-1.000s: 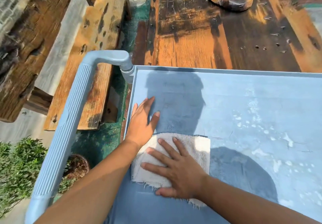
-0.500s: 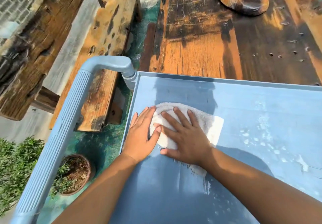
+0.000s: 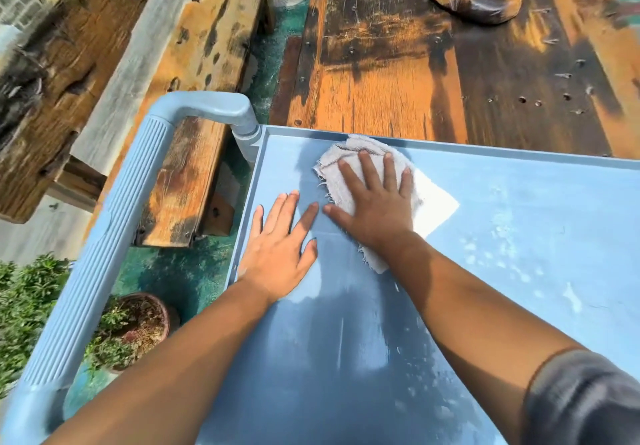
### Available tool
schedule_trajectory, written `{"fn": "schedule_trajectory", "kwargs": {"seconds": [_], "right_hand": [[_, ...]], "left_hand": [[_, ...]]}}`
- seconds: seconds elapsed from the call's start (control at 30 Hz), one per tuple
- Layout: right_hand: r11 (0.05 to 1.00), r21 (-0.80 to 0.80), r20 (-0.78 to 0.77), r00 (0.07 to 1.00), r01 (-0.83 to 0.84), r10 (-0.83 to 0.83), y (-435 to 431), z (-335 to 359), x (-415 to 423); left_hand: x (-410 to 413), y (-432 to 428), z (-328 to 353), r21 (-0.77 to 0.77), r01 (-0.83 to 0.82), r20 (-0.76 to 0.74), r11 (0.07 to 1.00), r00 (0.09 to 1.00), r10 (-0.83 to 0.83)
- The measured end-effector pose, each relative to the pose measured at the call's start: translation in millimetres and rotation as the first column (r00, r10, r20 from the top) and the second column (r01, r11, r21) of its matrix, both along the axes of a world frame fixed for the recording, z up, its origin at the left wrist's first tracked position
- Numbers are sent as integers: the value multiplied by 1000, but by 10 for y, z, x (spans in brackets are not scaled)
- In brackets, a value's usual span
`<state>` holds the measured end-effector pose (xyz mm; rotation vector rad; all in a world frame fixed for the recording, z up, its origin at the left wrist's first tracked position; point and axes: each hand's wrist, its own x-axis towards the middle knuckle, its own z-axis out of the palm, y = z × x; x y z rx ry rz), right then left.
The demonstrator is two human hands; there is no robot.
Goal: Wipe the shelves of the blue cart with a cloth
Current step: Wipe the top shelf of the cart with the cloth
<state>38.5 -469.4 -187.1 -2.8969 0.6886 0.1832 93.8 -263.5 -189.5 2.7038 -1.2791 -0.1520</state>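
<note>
- The cloth (image 3: 367, 181) lay bunched at the far left corner of the top shelf (image 3: 519, 236) of the blue cart (image 3: 86, 271), reaching the rim.
- The right hand (image 3: 377, 209) pressed it flat, fingers spread, for scrubbing pressure.
- The left hand (image 3: 280, 254) rested open on bare shelf beside it, probably bracing.
- White residue (image 3: 502, 247) remained rightward.

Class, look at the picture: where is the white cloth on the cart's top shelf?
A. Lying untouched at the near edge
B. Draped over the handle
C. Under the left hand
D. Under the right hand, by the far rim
D: the right hand presses flat on the cloth, which reaches the shelf's far rim; the left hand lies on bare shelf.
</note>
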Motion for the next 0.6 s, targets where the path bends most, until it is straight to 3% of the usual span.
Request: {"fn": "schedule_trajectory", "kwargs": {"seconds": [0.23, 0.5, 0.6], "right_hand": [[988, 3, -14, 988, 153, -152, 498, -21, -603], [992, 39, 121, 985, 121, -125, 1443, -49, -1685], [994, 55, 121, 988, 90, -96, 1612, -4, -1945]], "left_hand": [[38, -35, -73, 77, 14, 44, 997, 999, -18], [4, -47, -39, -69, 11, 33, 998, 999, -9], [44, -42, -40, -26, 49, -7, 998, 999, -49]]}}
